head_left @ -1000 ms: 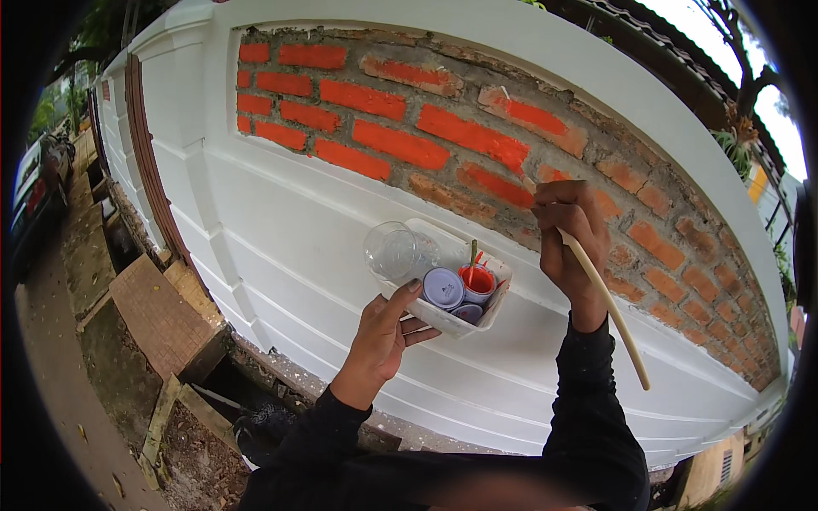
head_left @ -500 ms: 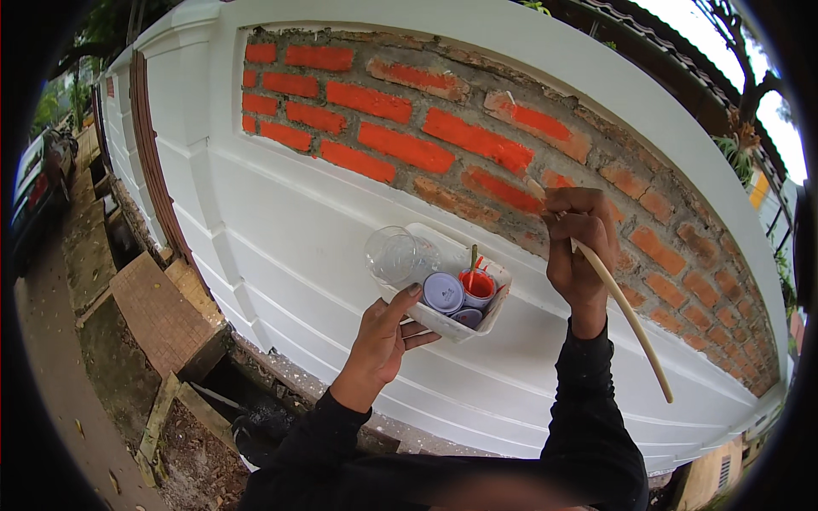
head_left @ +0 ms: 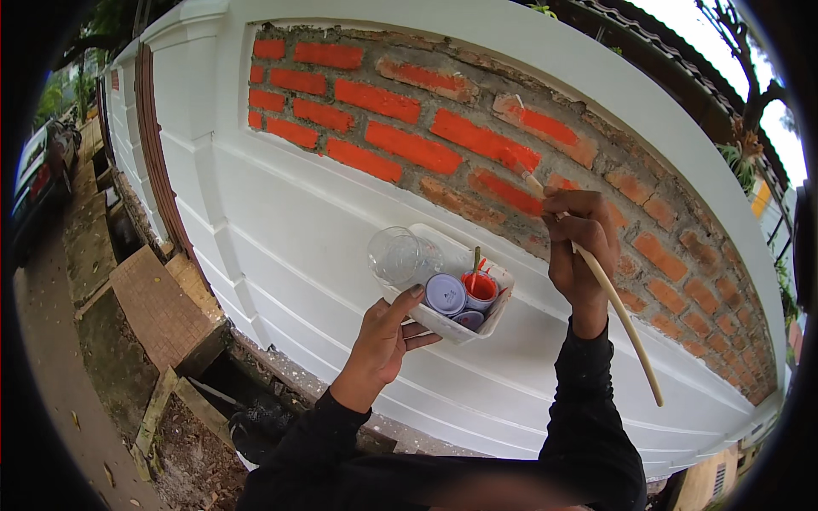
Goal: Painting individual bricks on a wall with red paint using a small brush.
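My left hand grips a white plastic tray holding a purple-lidded can, another lid, an open can of red paint with a stick in it, and a clear plastic cup. My right hand is closed around a long pale wooden brush. Its tip is at the lower right end of a bright red-orange brick in the exposed brick panel. Several left-hand bricks are coated bright red; those on the right are duller and rougher.
White wall surrounds the panel, with a brown vertical strip at left. Below are a tiled slab, a dark drain and a paved path. A car stands at far left; a tree rises behind the wall.
My right hand and the brush handle have shifted slightly right and down. The view has drifted a little, so the bricks appear further right. The tray stays in my left hand.
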Available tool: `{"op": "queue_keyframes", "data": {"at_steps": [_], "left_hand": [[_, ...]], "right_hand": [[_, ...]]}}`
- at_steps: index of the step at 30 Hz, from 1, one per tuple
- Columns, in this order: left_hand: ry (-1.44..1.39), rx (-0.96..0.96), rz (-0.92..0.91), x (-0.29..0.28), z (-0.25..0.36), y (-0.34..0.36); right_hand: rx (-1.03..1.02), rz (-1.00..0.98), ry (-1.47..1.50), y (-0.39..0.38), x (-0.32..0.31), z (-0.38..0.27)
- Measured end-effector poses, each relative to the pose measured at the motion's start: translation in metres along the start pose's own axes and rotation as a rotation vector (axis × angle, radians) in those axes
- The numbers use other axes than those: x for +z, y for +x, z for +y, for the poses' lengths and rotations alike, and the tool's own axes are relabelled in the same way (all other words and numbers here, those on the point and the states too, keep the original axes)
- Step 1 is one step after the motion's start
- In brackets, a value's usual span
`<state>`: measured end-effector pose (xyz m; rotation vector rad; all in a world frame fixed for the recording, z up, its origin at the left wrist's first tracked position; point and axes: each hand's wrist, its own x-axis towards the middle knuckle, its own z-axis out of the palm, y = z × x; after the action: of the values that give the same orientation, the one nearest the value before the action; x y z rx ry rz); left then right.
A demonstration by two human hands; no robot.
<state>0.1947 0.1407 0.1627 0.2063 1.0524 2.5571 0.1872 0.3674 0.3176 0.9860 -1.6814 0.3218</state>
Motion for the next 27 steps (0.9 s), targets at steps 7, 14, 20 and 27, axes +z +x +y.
{"op": "queue_keyframes", "data": {"at_steps": [7,14,20,27], "left_hand": [[0.003,-0.016,0.013,-0.002,-0.001,-0.002],[0.004,-0.010,0.007,-0.002,0.000,0.000],[0.001,-0.003,0.022,-0.002,-0.002,0.002],[-0.001,-0.004,-0.002,-0.001,-0.001,0.002]], "right_hand": [[-0.001,-0.114,-0.076,0.004,0.002,-0.005],[-0.010,-0.070,-0.059,0.007,0.001,-0.010],[0.017,-0.179,-0.088,0.004,-0.002,-0.009],[0.029,-0.191,-0.065,-0.003,-0.010,-0.009]]}}
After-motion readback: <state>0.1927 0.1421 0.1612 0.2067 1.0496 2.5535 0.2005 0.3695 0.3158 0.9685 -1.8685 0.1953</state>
